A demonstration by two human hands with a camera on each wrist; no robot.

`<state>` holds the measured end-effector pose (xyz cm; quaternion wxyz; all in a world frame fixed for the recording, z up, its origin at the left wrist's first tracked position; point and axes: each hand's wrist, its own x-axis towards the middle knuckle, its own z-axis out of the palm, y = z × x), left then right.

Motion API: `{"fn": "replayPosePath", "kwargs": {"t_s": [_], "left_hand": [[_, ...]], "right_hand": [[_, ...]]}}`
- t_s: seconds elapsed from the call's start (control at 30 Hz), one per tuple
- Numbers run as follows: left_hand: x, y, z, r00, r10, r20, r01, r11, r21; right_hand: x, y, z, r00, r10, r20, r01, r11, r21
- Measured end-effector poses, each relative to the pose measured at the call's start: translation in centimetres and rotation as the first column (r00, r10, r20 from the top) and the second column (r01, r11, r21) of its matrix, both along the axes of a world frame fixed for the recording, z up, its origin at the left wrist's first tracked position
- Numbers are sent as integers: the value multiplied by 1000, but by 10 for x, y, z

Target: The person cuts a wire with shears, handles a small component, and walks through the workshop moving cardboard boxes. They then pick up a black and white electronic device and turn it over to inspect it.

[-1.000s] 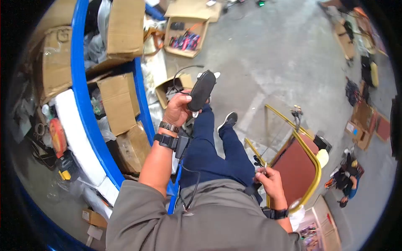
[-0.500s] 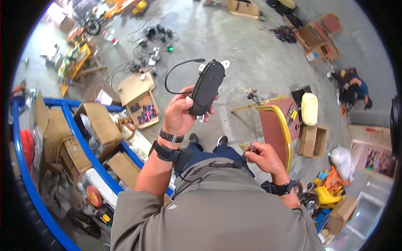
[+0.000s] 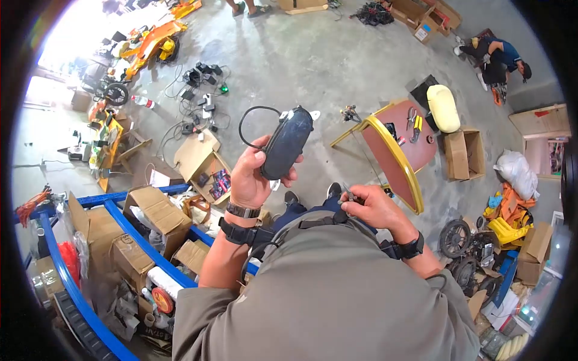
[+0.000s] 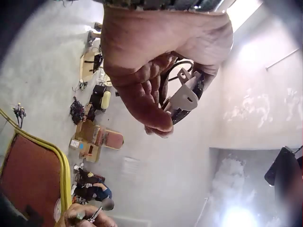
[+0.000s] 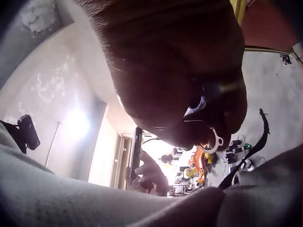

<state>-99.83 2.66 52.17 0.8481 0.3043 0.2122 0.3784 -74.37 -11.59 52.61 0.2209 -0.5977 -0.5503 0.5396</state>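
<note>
In the head view my left hand [image 3: 248,180] grips a black elongated oval case [image 3: 286,143], thumb on one side and fingertips round the other. Pale metal tabs stick out at its ends, and a thin black cable [image 3: 242,125] loops from its upper side. The left wrist view shows the case's metal bracket [image 4: 183,100] beside the curled fingers. My right hand [image 3: 378,209], lower and to the right, pinches a small metal piece [image 3: 347,192]; a ringed end [image 5: 216,143] of it shows in the right wrist view. The two hands are apart.
A gold-framed chair [image 3: 394,157] with a reddish seat stands right of my hands, with pliers [image 3: 411,115] and a yellow-handled tool [image 3: 416,129] on it. Blue shelving [image 3: 141,240] with cardboard boxes is at left. Chargers and cables [image 3: 201,78] lie ahead. A person [image 3: 504,57] is far right.
The head view has swung up and shows more floor ahead. Both hands keep their hold; the right hand has come higher and a little nearer the black case.
</note>
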Motion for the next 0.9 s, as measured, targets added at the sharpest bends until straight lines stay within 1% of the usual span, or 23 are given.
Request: {"fn": "replayPosePath", "kwargs": {"t_s": [0.1,0.17,0.2,0.23,0.27,0.3,0.4,0.43,0.53,0.63,0.73,0.83,0.9], "left_hand": [[0,-5,3,1000,22,-8,-22,1000,9],[0,-13,5,998,61,-2,-61,998,-18],[-2,-17,4,997,69,-29,-69,998,5],[-3,-19,3,996,77,-54,-75,997,36],[-3,-18,3,994,83,-75,-78,994,70],[-3,-17,2,995,76,-58,-71,994,84],[-4,-22,-5,956,207,-208,-174,971,163],[-5,-22,-3,949,222,-222,-195,971,139],[-2,-27,1,896,329,-297,-271,937,220],[-3,-26,4,855,344,-387,-229,922,314],[-4,-21,-4,741,483,-466,-124,781,612],[-4,-23,3,664,562,-494,-49,691,721],[-3,-24,10,648,574,-500,-33,677,735]], "right_hand": [[1,-5,-4,987,-68,-146,53,994,-99],[4,-9,-7,970,-123,-209,96,986,-135],[2,-10,-7,959,-148,-241,113,982,-154],[1,-7,1,961,-147,-235,109,980,-167],[2,-6,-1,964,-129,-232,94,983,-159],[4,-6,-2,967,-115,-227,82,985,-152],[5,-9,1,967,-107,-232,72,985,-156],[5,-9,2,966,-108,-237,71,985,-159],[5,-10,-1,962,-143,-232,103,979,-178],[6,-9,-6,958,-120,-261,83,985,-150],[2,-7,3,970,-123,-208,96,986,-137],[2,-6,0,970,-125,-209,102,987,-121],[0,-4,-1,971,-124,-205,100,988,-119]]}}
